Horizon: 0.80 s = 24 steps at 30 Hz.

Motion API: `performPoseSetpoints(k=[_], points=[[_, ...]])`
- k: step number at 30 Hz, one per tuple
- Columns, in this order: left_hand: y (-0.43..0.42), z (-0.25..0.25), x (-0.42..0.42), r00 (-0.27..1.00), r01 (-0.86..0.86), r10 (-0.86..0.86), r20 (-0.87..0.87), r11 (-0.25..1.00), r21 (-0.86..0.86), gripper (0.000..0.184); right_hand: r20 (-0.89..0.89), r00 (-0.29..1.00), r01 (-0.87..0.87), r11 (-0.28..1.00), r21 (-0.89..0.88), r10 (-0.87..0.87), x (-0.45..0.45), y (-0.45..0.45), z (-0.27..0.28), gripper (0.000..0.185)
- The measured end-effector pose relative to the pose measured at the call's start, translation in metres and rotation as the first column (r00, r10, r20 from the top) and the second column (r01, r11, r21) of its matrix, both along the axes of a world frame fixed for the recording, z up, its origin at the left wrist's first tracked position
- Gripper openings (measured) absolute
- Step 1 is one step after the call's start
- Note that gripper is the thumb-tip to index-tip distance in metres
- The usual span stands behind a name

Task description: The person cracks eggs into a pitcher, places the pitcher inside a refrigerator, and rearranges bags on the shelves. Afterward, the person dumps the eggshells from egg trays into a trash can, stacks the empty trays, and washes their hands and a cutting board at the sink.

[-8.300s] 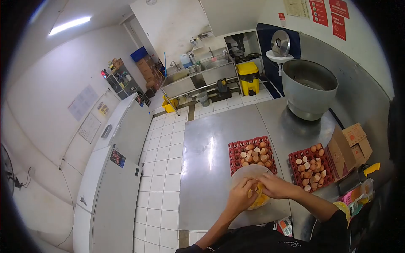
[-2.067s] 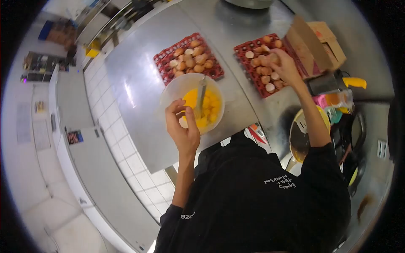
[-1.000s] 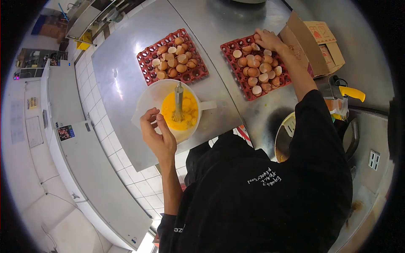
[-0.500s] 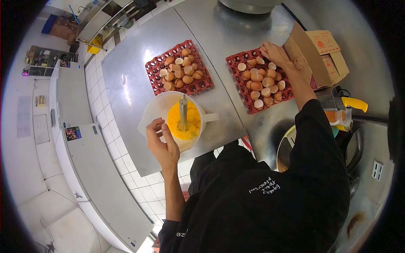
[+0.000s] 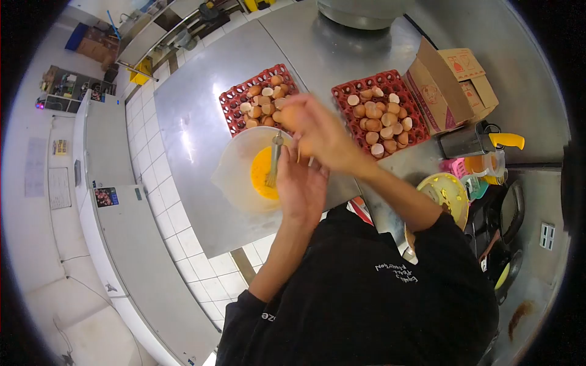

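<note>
My right hand (image 5: 326, 137), smeared by motion, is closed around a brown egg (image 5: 292, 117) above the jug's rim. Just below it, my left hand (image 5: 301, 192) is raised palm up at the jug's near right side, thumb apart. A second rounded brown shape (image 5: 306, 146) shows between the two hands; blur hides which one holds it. The translucent plastic jug (image 5: 229, 177) contains yellow beaten egg (image 5: 261, 174). A metal whisk (image 5: 276, 149) stands in it, partly behind my left thumb. The jug's handle is hidden by my hands.
Two red egg trays (image 5: 227, 108) (image 5: 343, 93) bear several cracked shells. A cardboard box (image 5: 430, 91) stands beside the right tray. To the right are a yellow-handled appliance (image 5: 506, 140) and a yellowish bowl (image 5: 467, 210). A large metal vessel (image 5: 357, 13) sits at the back.
My right hand has left the right tray and swung left to the jug with an egg. My left hand has shifted right across the jug, towards its handle side.
</note>
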<state>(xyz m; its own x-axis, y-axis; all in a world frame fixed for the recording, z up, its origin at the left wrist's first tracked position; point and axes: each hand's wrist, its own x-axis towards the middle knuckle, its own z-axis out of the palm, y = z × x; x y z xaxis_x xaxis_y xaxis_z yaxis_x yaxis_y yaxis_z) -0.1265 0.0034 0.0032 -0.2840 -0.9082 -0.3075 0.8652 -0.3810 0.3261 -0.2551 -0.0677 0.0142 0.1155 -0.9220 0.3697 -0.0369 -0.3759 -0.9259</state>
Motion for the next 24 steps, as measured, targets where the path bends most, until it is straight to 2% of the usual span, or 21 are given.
performPoseSetpoints(k=[1, 2, 3, 4, 5, 6, 7, 8, 9, 10, 11, 12, 13, 14, 15, 16, 17, 19, 21, 23, 24], points=[[0.000, 0.006, -0.001, 1.000, -0.007, 0.007, 0.002, 1.000, -0.009, 0.049, -0.118, 0.991, 0.050, 0.993, -0.105, -0.062, 0.018, 0.009, 0.002, 0.037], [0.000, 0.015, -0.001, 0.988, -0.089, 0.087, 0.128, 0.996, 0.007, 0.046, -0.115, 0.992, 0.043, 0.993, -0.112, -0.056, 0.026, 0.016, 0.005, 0.037], [-0.001, 0.021, 0.002, 0.954, -0.173, 0.164, 0.250, 0.985, 0.013, 0.044, -0.239, 0.965, 0.050, 0.970, -0.236, -0.108, 0.034, 0.020, 0.007, 0.034], [-0.002, 0.022, 0.009, 0.953, -0.180, 0.172, 0.249, 0.984, 0.009, 0.044, -0.350, 0.920, 0.042, 0.934, -0.355, -0.175, 0.040, 0.022, 0.009, 0.032], [-0.003, 0.021, 0.020, 0.957, -0.181, 0.160, 0.242, 0.981, 0.066, 0.039, -0.351, 0.921, 0.036, 0.933, -0.357, -0.170, 0.044, 0.023, 0.013, 0.032], [-0.003, 0.020, 0.031, 0.962, -0.178, 0.145, 0.233, 0.976, 0.128, 0.035, -0.036, 0.999, 0.032, 0.999, -0.043, -0.034, 0.044, 0.025, 0.020, 0.033], [-0.002, 0.014, 0.044, 0.962, -0.181, 0.148, 0.229, 0.975, 0.132, 0.035, 0.307, 0.952, -0.081, 0.963, 0.256, -0.001, 0.042, 0.026, 0.023, 0.034], [-0.002, 0.006, 0.058, 0.968, -0.170, 0.150, 0.203, 0.982, 0.087, 0.032, 0.492, 0.871, -0.179, 0.941, 0.289, 0.015, 0.029, 0.018, 0.013, 0.030], [-0.002, 0.002, 0.070, 0.973, -0.160, 0.151, 0.177, 0.986, 0.040, 0.029, 0.487, 0.873, -0.179, 0.939, 0.292, 0.015, 0.012, 0.016, 0.003, 0.030], [0.000, 0.021, 0.076, 0.957, -0.196, 0.168, 0.235, 0.976, 0.100, 0.024, 0.448, 0.892, -0.221, 0.915, 0.336, 0.051, -0.007, 0.013, -0.004, 0.030], [-0.001, 0.018, 0.086, 0.959, -0.198, 0.172, 0.226, 0.975, 0.099, 0.024, 0.409, 0.908, -0.260, 0.887, 0.383, 0.089, -0.014, 0.012, -0.006, 0.030], [-0.001, 0.011, 0.097, 0.912, -0.162, 0.152, 0.381, 0.987, -0.008, 0.021, 0.402, 0.911, -0.259, 0.885, 0.386, 0.091, -0.011, 0.019, 0.000, 0.030], [-0.001, 0.008, 0.105, 0.837, -0.106, 0.148, 0.526, 0.988, -0.109, 0.018, 0.082, 0.993, -0.103, 0.967, 0.233, 0.086, -0.007, 0.030, 0.009, 0.031], [-0.002, 0.007, 0.109, 0.839, -0.108, 0.150, 0.522, 0.988, -0.111, 0.018, -0.237, 0.971, 0.000, 1.000, 0.023, 0.005, -0.003, 0.038, 0.014, 0.032], [-0.002, 0.007, 0.113, 0.699, 0.023, 0.131, 0.703, 0.978, -0.205, 0.022, -0.241, 0.971, -0.002, 1.000, 0.022, 0.007, -0.001, 0.042, 0.011, 0.032], [-0.002, 0.007, 0.117, 0.515, 0.172, 0.140, 0.845, 0.950, -0.262, 0.029, -0.423, 0.906, -0.040, 0.990, -0.138, -0.022, 0.000, 0.047, 0.001, 0.035], [-0.002, 0.004, 0.117, 0.517, 0.168, 0.141, 0.844, 0.950, -0.262, 0.029, -0.582, 0.809, -0.108, 0.953, -0.282, -0.081, 0.001, 0.050, -0.006, 0.040], [-0.005, 0.001, 0.111, 0.403, 0.266, 0.279, 0.872, 0.876, -0.403, 0.043, -0.576, 0.815, -0.100, 0.967, -0.233, -0.055, 0.006, 0.054, -0.016, 0.044], [-0.004, 0.006, 0.108, 0.359, 0.312, 0.310, 0.880, 0.849, -0.426, 0.047, -0.572, 0.820, -0.097, 0.977, -0.191, -0.031, 0.010, 0.051, -0.016, 0.048], [0.002, 0.013, 0.103, 0.316, 0.357, 0.328, 0.890, 0.828, -0.431, 0.051, -0.651, 0.756, -0.071, 0.980, -0.188, -0.070, 0.014, 0.054, -0.012, 0.044], [0.002, 0.017, 0.101, 0.279, 0.400, 0.393, 0.876, 0.782, -0.478, 0.052, -0.652, 0.755, -0.068, 0.980, -0.187, -0.072, 0.018, 0.056, -0.007, 0.044]])
